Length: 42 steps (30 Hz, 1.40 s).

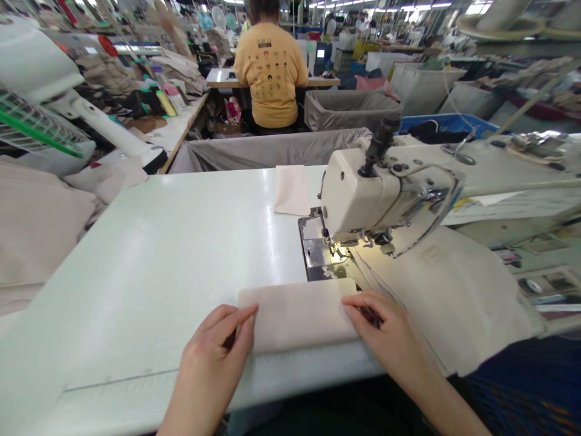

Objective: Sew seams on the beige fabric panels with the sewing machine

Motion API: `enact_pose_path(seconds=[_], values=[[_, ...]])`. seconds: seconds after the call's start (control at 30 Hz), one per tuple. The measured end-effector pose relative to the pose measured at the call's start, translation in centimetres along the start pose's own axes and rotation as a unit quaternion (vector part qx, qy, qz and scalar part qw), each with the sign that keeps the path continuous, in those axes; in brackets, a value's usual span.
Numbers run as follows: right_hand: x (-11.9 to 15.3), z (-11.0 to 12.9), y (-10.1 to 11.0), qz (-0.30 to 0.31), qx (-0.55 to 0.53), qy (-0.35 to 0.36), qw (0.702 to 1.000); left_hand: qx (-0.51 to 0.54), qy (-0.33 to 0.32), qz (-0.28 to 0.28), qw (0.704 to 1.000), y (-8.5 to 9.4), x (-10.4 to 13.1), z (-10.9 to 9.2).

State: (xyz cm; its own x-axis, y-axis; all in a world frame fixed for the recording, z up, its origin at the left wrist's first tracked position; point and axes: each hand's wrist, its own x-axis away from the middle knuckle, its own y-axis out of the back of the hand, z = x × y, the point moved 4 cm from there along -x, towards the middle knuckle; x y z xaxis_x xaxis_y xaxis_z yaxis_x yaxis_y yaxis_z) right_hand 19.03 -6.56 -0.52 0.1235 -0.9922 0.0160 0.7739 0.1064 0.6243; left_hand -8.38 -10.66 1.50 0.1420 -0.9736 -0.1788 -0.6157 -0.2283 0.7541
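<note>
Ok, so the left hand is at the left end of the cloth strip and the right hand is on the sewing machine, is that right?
Not quite: the right hand isn't on the sewing machine. The head view shows it at the right end of the cloth strip. The left hand is at the left end, as you said.

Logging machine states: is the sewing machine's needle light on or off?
On: a yellow glow brightens the metal plate below the machine head.

The pale sewing table [158,254] supports an industrial sewing machine [363,191] at right, a beige fabric panel [299,318] near the front edge, a smaller fabric piece [291,191] at the rear edge, and a cream fabric sheet [458,297] at front right.
</note>
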Motion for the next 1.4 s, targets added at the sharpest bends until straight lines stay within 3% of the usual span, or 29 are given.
enact_pose_path(seconds=[0.2,0.37,0.53,0.6,0.7,0.83,0.9,1.07,1.2,1.4], values=[[-0.1,-0.1,-0.1,-0.005,0.007,-0.007,1.000,-0.006,-0.012,-0.007,1.000,0.1,-0.1,0.0],[-0.2,0.1,-0.1,0.005,0.037,0.000,0.999,-0.048,-0.059,-0.014,0.997,-0.3,0.2,-0.4],[-0.1,1.2,0.5,-0.001,0.171,0.131,0.977,-0.190,-0.164,-0.069,0.966,-0.2,0.2,-1.6],[0.0,1.4,0.8,-0.015,0.215,0.198,0.956,-0.205,-0.235,-0.054,0.949,-0.3,-0.4,-1.8],[-0.2,1.2,0.9,-0.028,0.232,0.249,0.940,-0.213,-0.299,0.040,0.929,-1.0,-2.1,-1.6],[-0.5,1.0,0.5,-0.043,0.247,0.237,0.939,-0.303,-0.239,0.139,0.912,-2.4,-5.6,-2.2],[-0.6,1.3,0.3,-0.055,0.251,0.225,0.940,-0.331,-0.205,0.154,0.908,-3.3,-7.1,-3.7],[-0.5,2.0,-0.2,-0.059,0.245,0.199,0.947,-0.337,-0.198,0.152,0.908,-6.4,-10.3,-6.7],[-0.3,2.1,-0.8,-0.043,0.235,0.184,0.953,-0.272,-0.270,0.185,0.905,-8.1,-13.3,-6.6],[-0.1,2.0,-1.2,-0.062,0.206,0.174,0.961,-0.198,-0.373,0.215,0.880,-9.1,-16.3,-6.3]])
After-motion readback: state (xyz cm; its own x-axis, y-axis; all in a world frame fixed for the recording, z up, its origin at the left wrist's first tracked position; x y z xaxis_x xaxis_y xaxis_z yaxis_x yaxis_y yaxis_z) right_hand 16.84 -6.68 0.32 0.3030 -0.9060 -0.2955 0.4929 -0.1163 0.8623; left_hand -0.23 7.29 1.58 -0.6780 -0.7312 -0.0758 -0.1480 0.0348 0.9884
